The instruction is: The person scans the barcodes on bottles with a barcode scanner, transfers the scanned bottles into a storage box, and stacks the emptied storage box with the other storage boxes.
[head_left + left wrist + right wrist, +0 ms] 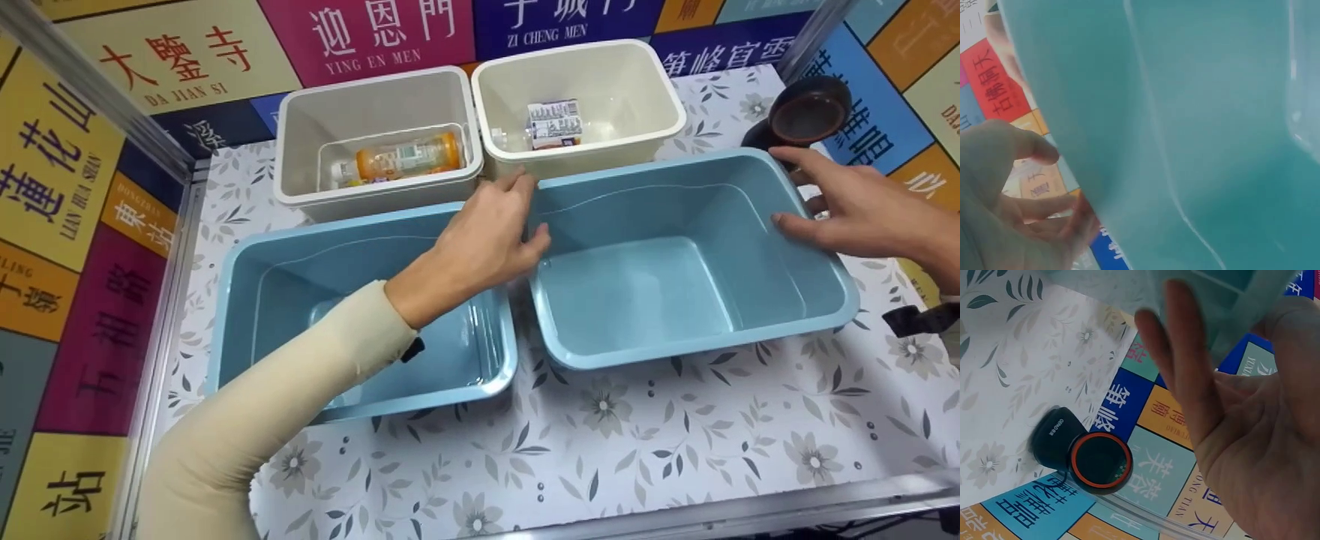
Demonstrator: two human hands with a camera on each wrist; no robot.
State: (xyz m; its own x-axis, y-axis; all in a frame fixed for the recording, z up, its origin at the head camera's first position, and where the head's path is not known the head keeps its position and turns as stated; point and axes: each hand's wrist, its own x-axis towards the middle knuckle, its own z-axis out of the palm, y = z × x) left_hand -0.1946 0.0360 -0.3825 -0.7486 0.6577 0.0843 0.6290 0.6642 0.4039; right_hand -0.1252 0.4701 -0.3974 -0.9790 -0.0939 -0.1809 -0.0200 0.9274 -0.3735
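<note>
My left hand point(486, 234) reaches over the left blue bin point(442, 403) to the back left corner of the right blue bin point(637, 277). In the left wrist view its bent fingers point(1081, 216) and thumb are spread, their tips at the rim point(1044, 118); whether they touch it is blurred. My right hand point(870, 199) holds the same bin by its back right corner, thumb on the inside and fingers over the rim. The right wrist view shows two long fingers point(1190, 354) against this bin point(1235, 304); the thumb's tip is hidden.
Two white bins stand behind: the left bin point(352, 105) contains an orange-labelled bottle point(409, 157), the right bin point(615, 90) a clear bottle with a printed label point(555, 124). A black round-headed device point(806, 112) sits at the back right of the flower-patterned tabletop point(600, 450). Lettered panels point(382, 30) surround it.
</note>
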